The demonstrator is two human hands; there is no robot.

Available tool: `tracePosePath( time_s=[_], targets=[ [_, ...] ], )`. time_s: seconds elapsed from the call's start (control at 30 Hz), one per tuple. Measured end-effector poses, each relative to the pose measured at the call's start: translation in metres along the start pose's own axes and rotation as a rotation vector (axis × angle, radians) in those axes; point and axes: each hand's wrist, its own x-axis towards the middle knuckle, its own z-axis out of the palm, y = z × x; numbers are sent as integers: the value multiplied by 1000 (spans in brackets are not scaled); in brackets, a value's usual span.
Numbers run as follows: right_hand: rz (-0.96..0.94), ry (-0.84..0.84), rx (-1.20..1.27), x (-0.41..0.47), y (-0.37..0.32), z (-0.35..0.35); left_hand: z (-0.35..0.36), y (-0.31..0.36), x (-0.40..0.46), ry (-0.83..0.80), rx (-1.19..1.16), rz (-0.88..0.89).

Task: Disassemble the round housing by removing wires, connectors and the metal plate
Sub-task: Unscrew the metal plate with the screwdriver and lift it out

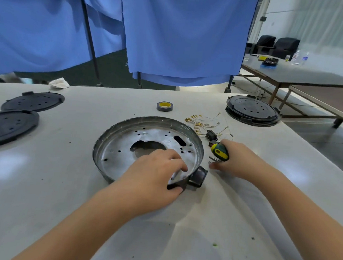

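The round metal housing (pixel 125 138) lies open side up at the table's middle, its holed metal plate (pixel 162 136) showing inside. A dark socket stub (pixel 200 176) sticks out of its near right wall. My left hand (pixel 155 175) grips the housing's near rim beside that stub, fingers inside and thumb outside. My right hand (pixel 239 159) rests on the table just right of the housing, closed around a green and yellow screwdriver (pixel 220 151). A pile of loose wires with brass terminals (pixel 203 124) and a black connector (pixel 210 135) lie behind the right hand.
Two black perforated discs (pixel 33 101) (pixel 6 126) lie at the far left, a stacked black disc (pixel 253 111) at the far right. A roll of tape (pixel 164 106) sits behind the housing. Blue curtains hang behind the table (pixel 61 183); its near edge is close.
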Motion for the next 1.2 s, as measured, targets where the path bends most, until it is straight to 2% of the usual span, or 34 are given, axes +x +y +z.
tracePosePath(
  time_s=[0.13, 0.2, 0.4, 0.57, 0.73, 0.87, 0.97, 1.0, 1.07, 1.13, 1.2],
  targets=[
    [108, 30, 377, 0, 4, -11, 5, 2, -2, 42, 35, 66],
    [185, 56, 473, 7, 10, -23, 6, 2, -1, 56, 23, 72],
    [336, 181, 425, 23, 33, -32, 0, 2, 3, 111, -60, 37],
    [417, 275, 89, 33, 50, -11, -7, -1, 5, 146, -121, 16],
    [462, 287, -17, 39, 55, -2, -8, 0, 2, 191, -109, 52],
    [399, 319, -54, 32, 39, -5, -8, -4, 1, 226, -103, 78],
    [206, 410, 80, 21, 8, -11, -9, -10, 0, 272, -129, 81],
    [155, 389, 168, 16, -5, -13, -9, -11, -1, 280, -134, 88],
    [103, 242, 321, 9, -31, -13, -9, -13, -1, 317, -95, 126],
    [80, 74, 319, 3, -50, -7, -12, -14, -1, 366, -36, 159],
    [90, -26, 250, 0, -62, 0, -17, -19, -2, 402, -19, 162]
  ],
)
